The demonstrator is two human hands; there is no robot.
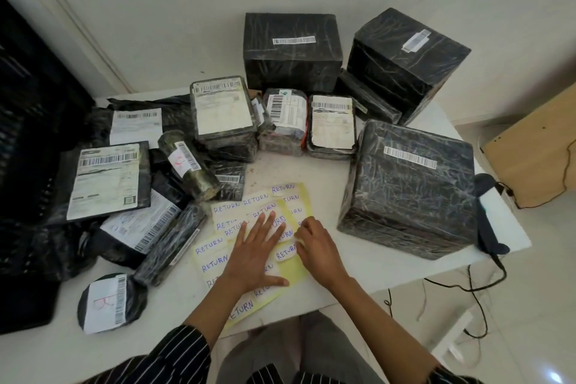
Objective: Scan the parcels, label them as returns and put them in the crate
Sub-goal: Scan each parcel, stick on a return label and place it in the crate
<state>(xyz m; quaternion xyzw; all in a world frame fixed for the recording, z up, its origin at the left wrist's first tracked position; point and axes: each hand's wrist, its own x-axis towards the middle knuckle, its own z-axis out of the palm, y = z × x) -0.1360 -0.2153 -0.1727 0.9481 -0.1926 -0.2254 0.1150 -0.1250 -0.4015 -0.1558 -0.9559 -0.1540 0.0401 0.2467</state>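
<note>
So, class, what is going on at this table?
A person sits at a white table crowded with black-wrapped parcels. The left hand presses flat on the yellow label sheets while the right hand pinches a RETURN label to peel it. The scanner lies at the table's right edge; the black crate stands at the left.

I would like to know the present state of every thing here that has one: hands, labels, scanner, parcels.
left hand: flat, pressing the label sheets down.
right hand: fingers curled, pinching a RETURN label at its edge.
label sheets: overlapping, lying flat.
scanner: lying unheld at the right edge of the table.
large box: wrapped, no RETURN label visible on it.
</note>
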